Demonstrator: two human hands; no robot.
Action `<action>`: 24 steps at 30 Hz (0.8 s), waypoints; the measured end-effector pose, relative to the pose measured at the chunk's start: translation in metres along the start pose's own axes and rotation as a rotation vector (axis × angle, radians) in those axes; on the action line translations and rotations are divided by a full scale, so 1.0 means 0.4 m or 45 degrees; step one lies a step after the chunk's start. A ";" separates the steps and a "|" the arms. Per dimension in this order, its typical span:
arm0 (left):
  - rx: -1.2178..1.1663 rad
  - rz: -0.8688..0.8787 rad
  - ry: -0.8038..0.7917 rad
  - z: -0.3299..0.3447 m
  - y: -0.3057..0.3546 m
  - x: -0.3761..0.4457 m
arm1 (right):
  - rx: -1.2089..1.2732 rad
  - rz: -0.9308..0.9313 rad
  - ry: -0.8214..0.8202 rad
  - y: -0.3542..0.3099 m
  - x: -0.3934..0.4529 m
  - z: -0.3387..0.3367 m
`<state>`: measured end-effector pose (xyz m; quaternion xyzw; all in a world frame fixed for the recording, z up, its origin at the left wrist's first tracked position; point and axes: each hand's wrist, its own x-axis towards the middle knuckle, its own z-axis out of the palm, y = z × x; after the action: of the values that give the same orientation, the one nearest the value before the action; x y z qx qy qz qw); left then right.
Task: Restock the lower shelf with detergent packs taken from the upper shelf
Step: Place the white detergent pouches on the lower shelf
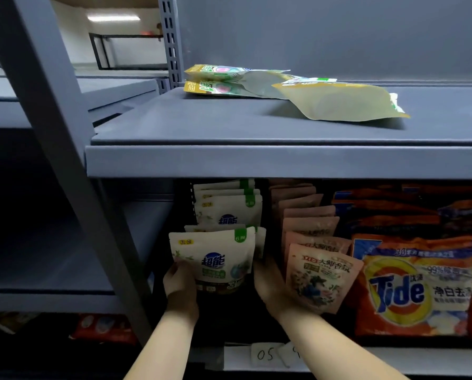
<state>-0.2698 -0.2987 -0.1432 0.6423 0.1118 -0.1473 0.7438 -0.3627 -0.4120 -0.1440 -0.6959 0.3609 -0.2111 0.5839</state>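
Observation:
On the lower shelf, a white detergent pack with a blue logo stands upright at the front of a row of like packs. My left hand grips its left edge with the thumb on the front. My right hand lies along its right side, fingers behind the pack and mostly hidden. On the upper shelf lie several yellow-green detergent packs, flat and overlapping, with two stacked ones at the left.
A row of pink packs stands just right of my right hand. Orange Tide bags fill the shelf further right. A grey diagonal upright crosses at the left. A label reading 05 marks the lower shelf edge.

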 end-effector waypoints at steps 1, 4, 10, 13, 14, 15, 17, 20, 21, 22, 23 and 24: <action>0.029 -0.012 -0.021 0.001 -0.004 0.009 | -0.148 -0.084 0.092 0.006 -0.007 -0.003; 0.117 0.009 -0.056 0.011 -0.013 0.023 | -0.402 -0.191 0.270 0.026 -0.007 -0.012; 0.136 0.173 -0.040 0.035 -0.027 0.034 | -0.245 -0.196 0.305 0.045 -0.029 0.020; 0.187 0.197 -0.150 0.040 -0.022 0.046 | -0.195 -0.226 0.164 0.050 -0.018 0.030; 0.230 0.195 -0.211 0.041 -0.022 0.051 | -0.199 -0.209 0.128 0.050 -0.008 0.029; 0.269 0.189 -0.279 0.042 -0.023 0.054 | -0.192 -0.191 0.112 0.049 0.001 0.028; 0.278 0.225 -0.425 0.042 -0.024 0.053 | -0.165 -0.167 0.111 0.046 0.020 0.025; 0.227 0.354 -0.530 0.047 -0.031 0.048 | -0.144 -0.139 0.107 0.044 0.034 0.026; 0.238 0.381 -0.517 0.052 -0.036 0.050 | -0.133 -0.136 0.105 0.043 0.036 0.027; 0.257 0.399 -0.491 0.055 -0.041 0.051 | -0.126 -0.136 0.104 0.043 0.037 0.028; 0.288 0.415 -0.454 0.060 -0.046 0.052 | -0.129 -0.143 0.102 0.044 0.038 0.028; 0.336 0.431 -0.408 0.063 -0.050 0.053 | -0.143 -0.154 0.095 0.046 0.040 0.027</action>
<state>-0.2578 -0.3277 -0.1654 0.7117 -0.1365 -0.1338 0.6760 -0.3493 -0.4181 -0.1662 -0.7398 0.3511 -0.2512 0.5161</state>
